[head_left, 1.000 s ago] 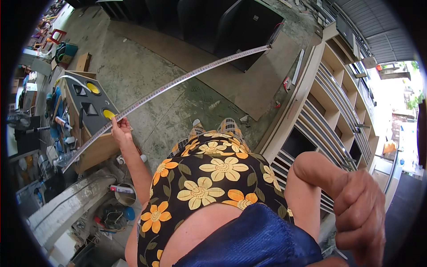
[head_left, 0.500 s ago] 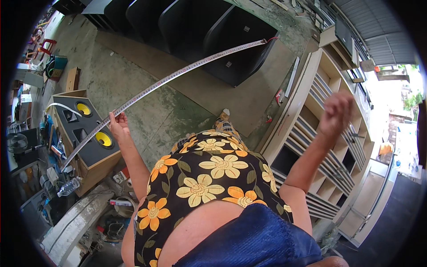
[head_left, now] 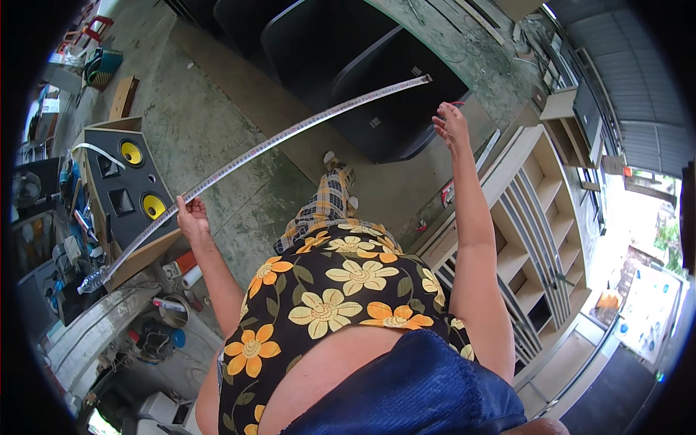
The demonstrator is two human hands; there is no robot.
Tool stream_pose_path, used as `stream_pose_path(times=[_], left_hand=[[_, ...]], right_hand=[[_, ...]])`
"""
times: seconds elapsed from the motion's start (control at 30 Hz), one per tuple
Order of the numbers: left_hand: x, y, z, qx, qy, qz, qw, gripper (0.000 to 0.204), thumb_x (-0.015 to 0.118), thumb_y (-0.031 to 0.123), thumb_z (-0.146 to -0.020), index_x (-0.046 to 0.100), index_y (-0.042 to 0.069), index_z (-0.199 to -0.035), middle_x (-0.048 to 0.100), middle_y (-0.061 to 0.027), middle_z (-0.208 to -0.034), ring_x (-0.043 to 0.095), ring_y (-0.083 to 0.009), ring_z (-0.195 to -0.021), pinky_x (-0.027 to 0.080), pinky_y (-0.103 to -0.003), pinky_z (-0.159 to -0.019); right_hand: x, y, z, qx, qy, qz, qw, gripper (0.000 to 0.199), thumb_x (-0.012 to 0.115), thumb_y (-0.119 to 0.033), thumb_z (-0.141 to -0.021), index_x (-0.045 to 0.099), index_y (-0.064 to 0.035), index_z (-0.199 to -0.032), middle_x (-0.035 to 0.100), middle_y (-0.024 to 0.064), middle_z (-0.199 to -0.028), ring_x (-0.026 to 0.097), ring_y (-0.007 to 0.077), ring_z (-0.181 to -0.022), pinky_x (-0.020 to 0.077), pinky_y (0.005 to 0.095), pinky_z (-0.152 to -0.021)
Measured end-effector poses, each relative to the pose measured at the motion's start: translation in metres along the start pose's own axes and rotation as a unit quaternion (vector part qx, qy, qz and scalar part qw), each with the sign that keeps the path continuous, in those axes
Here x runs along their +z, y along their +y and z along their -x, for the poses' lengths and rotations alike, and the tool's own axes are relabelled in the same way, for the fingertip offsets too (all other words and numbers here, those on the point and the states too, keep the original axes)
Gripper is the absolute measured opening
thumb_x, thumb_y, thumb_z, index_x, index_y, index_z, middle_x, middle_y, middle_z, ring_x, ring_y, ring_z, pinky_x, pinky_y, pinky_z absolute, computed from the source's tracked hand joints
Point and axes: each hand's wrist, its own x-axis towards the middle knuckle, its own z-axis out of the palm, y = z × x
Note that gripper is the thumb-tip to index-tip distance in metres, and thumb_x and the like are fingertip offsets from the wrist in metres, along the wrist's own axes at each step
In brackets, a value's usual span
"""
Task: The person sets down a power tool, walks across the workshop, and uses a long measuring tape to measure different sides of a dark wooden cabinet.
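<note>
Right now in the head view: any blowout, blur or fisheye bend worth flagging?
Head view: daylight blows out the lower right past the wooden shelf unit; the measuring tape bows strongly, partly fisheye; black vignette rings the frame; left hand and right hand are sharp, no motion blur; the speaker cabinet is evenly lit.

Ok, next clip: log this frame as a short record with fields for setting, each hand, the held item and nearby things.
setting: workshop with a concrete floor, seen from above
left hand: left hand shut on the long measuring strip, arm raised
right hand: right hand open, fingers spread, apart from the strip's far end
held item: pale strip arching across the view
nearby: wooden speaker box with yellow cones at left; dark panels ahead; wooden shelf unit at right
</note>
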Motion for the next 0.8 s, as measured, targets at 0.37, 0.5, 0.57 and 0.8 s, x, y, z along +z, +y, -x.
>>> stream_pose_path(times=[0.37,0.5,0.57,0.8], left_hand=[[0.037,-0.047,-0.027,-0.057,0.026,0.055,0.997,0.022,0.057,0.028,-0.09,0.06,0.006,-0.092,0.062,-0.0052,-0.076,0.06,-0.013,-0.065,0.05,-0.027,-0.059],[0.05,-0.074,-0.039,-0.08,0.044,0.081,0.993,0.022,0.057,0.028,-0.09,0.059,0.006,-0.091,0.062,-0.0055,-0.076,0.059,-0.0136,-0.065,0.05,-0.027,-0.06],[0.055,-0.086,-0.044,-0.087,0.054,0.081,0.992,0.022,0.057,0.028,-0.09,0.059,0.005,-0.092,0.062,-0.0055,-0.076,0.059,-0.0138,-0.065,0.05,-0.027,-0.06],[0.086,-0.129,-0.061,-0.096,0.081,0.054,0.991,0.023,0.057,0.028,-0.09,0.059,0.005,-0.093,0.061,-0.0049,-0.078,0.059,-0.0136,-0.066,0.049,-0.028,-0.062]], right_hand=[[0.086,-0.062,-0.18,0.019,-0.017,0.121,0.992,0.056,0.057,-0.024,-0.088,0.033,-0.0082,-0.136,0.055,0.0079,-0.117,0.063,0.0163,-0.076,0.0512,0.0273,-0.057],[0.102,-0.079,-0.227,-0.006,-0.063,0.007,0.998,0.041,0.04,-0.014,-0.091,0.037,-0.0081,-0.132,0.059,0.0088,-0.112,0.062,0.0162,-0.078,0.0508,0.027,-0.061],[0.112,-0.085,-0.243,-0.005,-0.096,-0.029,0.995,0.04,0.038,-0.014,-0.091,0.037,-0.0083,-0.131,0.06,0.0081,-0.107,0.062,0.0153,-0.076,0.0501,0.0263,-0.06],[0.12,-0.083,-0.309,0.004,-0.017,0.029,0.999,0.025,0.057,-0.024,-0.087,0.057,-0.01,-0.107,0.062,0.0013,-0.084,0.061,0.0107,-0.066,0.0457,0.0205,-0.049]])
